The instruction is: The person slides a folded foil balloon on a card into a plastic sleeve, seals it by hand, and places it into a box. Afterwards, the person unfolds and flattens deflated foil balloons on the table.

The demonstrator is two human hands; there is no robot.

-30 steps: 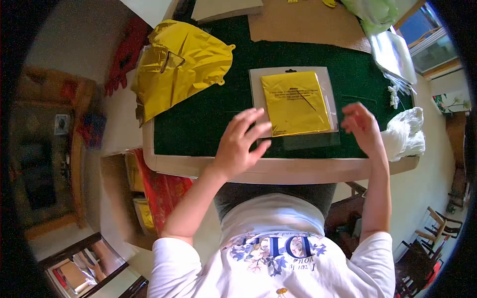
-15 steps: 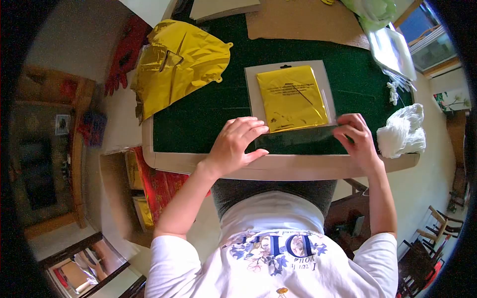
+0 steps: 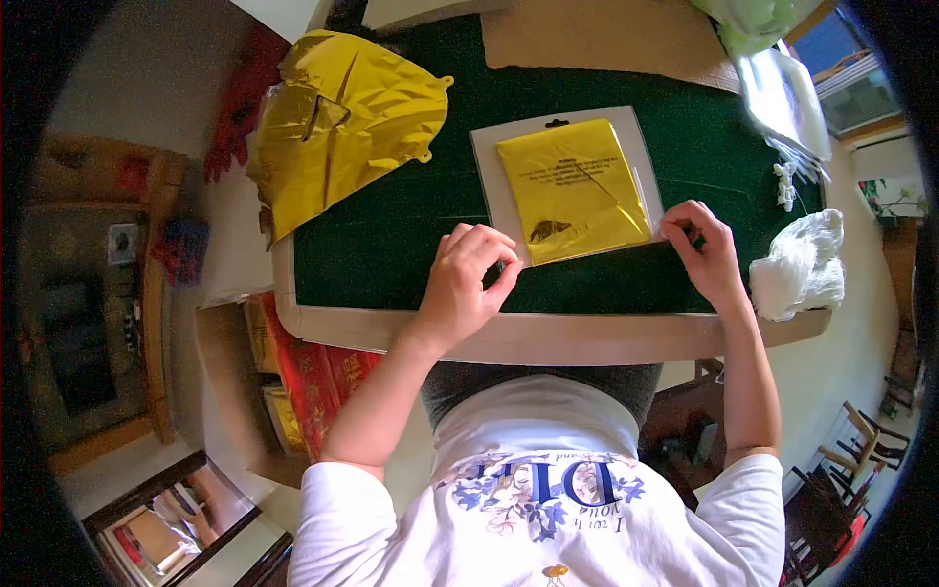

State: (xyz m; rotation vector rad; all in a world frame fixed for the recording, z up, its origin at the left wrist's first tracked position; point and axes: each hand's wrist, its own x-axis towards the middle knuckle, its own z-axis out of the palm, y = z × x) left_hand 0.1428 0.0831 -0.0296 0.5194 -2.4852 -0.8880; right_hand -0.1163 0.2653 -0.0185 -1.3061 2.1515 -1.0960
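A clear plastic bag [image 3: 646,188] with a hang hole at its top lies on the green table. Inside are a pale backing card [image 3: 491,161] and a folded gold foil sheet [image 3: 577,201] printed with small dark text. My left hand [image 3: 468,279] is closed in a pinch at the bag's lower left corner. At the lower right corner, my right hand [image 3: 706,252] pinches the bag's edge between thumb and fingers. The bag's clear lower flap is hard to make out.
An unfolded gold foil balloon [image 3: 367,112] with small tabs lies at the table's left. Brown cardboard [image 3: 606,44] is at the back. To the right are a white string bundle [image 3: 800,264], clear plastic bags [image 3: 782,93] and a green bag [image 3: 748,20]. An open carton [image 3: 235,382] stands below left.
My left thumb has closed up against the fingers at the bag's corner. The clear flap that stretched toward me below the foil no longer shows plainly. My right hand stays at its corner.
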